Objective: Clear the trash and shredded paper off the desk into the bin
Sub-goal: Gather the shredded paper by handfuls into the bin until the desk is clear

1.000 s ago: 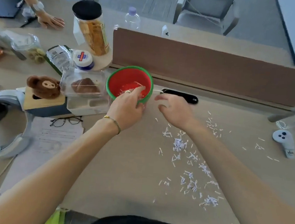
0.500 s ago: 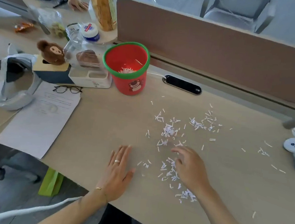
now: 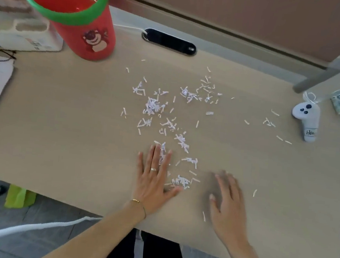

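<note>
Right hand (image 3: 227,203) has slid rightward; shredded paper (image 3: 181,181) lies between both flat, open hands.

Both hands relocated from bin to near desk edge; both now flat.

One second ago the left hand (image 3: 152,182) was at the rim of the red bin (image 3: 72,15) and the right hand (image 3: 228,204) beside it. Half a second ago the left hand lay flat left of the shredded paper (image 3: 166,116), the right curled over the near scraps. Now the left hand's fingers overlap those scraps and the right hand, blurred, lies spread to their right.
</note>
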### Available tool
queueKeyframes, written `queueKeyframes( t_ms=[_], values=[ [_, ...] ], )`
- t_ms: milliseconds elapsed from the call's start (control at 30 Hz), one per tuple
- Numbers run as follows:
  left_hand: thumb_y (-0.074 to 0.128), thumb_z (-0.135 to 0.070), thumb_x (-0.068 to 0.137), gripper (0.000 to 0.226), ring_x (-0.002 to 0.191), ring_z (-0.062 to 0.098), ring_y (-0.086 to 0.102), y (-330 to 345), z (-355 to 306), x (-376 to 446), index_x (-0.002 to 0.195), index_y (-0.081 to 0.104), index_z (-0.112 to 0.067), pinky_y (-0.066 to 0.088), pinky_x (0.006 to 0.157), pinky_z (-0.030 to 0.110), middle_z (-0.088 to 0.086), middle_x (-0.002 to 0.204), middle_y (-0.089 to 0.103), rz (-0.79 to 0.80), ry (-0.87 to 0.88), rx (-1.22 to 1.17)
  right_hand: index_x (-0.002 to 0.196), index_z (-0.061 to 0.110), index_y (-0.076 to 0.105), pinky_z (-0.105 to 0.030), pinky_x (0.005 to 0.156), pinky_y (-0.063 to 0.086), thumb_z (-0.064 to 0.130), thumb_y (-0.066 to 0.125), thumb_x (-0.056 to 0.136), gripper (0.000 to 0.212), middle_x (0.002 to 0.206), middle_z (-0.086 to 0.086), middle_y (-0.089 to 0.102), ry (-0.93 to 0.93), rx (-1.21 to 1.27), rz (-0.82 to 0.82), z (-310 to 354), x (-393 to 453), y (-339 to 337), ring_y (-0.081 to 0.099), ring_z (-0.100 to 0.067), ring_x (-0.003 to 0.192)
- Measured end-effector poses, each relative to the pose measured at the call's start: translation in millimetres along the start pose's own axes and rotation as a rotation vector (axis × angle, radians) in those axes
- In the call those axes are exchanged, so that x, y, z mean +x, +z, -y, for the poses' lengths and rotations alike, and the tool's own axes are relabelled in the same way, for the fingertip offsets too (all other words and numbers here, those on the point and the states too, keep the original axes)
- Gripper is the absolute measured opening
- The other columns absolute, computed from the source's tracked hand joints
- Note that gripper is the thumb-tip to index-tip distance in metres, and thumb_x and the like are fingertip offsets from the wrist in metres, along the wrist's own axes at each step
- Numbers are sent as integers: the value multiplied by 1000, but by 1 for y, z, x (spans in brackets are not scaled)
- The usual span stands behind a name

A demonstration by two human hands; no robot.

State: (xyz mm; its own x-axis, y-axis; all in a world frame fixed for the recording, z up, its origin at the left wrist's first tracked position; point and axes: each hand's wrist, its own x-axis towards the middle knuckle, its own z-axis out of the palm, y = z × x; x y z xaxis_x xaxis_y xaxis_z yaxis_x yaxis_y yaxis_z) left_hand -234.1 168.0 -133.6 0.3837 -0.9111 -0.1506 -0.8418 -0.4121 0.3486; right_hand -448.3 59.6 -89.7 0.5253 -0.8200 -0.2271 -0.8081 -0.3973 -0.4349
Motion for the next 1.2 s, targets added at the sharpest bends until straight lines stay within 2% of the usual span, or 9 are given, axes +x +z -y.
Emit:
queueKeyframes(
  t_ms=[133,267,433,567,733,900,1000,1100,1200],
  values=[
    [54,-78,78,111,156,35,-1,11,-23,36,162,11,-20,11,120,65,18,168,0,-2,143,14,159,23,30,-54,124,20,44,38,98,65,169,-5,17,44,-45,-64,-26,-19,2,8,-26,158],
    [53,-73,83,102,156,34,1,7,-10,80,161,15,-19,6,121,64,17,168,8,-67,195,60,162,17,20,-61,123,14,51,39,97,75,170,-15,7,28,-154,-62,-35,-31,15,1,-34,158],
    [42,-64,94,85,156,34,2,-19,25,123,161,15,-19,3,122,62,17,167,10,-118,138,59,160,16,25,-68,119,17,63,44,94,84,168,-24,10,-172,-276,21,3,-19,56,9,-44,155],
    [42,-63,97,83,156,31,2,-38,46,118,161,15,-16,5,123,60,13,168,8,-134,145,26,162,20,17,-66,121,13,64,46,94,86,169,-21,5,-110,-273,-23,42,27,69,4,-41,156],
    [47,-72,86,100,156,32,0,-52,86,92,161,12,-17,4,122,62,12,169,5,-126,29,-5,163,24,4,-63,123,4,65,41,94,88,170,-19,-6,-80,-281,-46,70,106,64,-8,-37,157],
    [59,-75,76,111,156,37,3,-53,108,82,160,20,-12,10,119,68,16,168,5,-82,136,30,163,26,2,-61,123,2,66,27,98,81,170,-15,-9,64,-279,-73,82,182,50,-12,-33,157],
    [58,-78,75,114,156,37,2,-53,114,93,160,19,-13,13,118,68,16,168,3,-63,145,61,163,26,1,-60,124,2,60,28,101,76,170,-14,-11,-43,-300,-30,90,203,48,-15,-31,157],
    [52,-81,75,115,156,33,-5,-57,113,121,162,7,-20,7,121,63,15,169,-3,-56,22,56,163,24,9,-59,124,3,56,34,102,73,171,-11,-6,-272,-247,9,96,202,43,-12,-27,158],
    [41,-81,80,108,156,29,-9,-61,103,157,161,-3,-24,5,124,56,15,168,-5,-46,-39,29,162,23,17,-54,126,0,52,35,102,69,171,-11,0,-210,-171,-77,84,230,23,-6,-27,158]
  ],
)
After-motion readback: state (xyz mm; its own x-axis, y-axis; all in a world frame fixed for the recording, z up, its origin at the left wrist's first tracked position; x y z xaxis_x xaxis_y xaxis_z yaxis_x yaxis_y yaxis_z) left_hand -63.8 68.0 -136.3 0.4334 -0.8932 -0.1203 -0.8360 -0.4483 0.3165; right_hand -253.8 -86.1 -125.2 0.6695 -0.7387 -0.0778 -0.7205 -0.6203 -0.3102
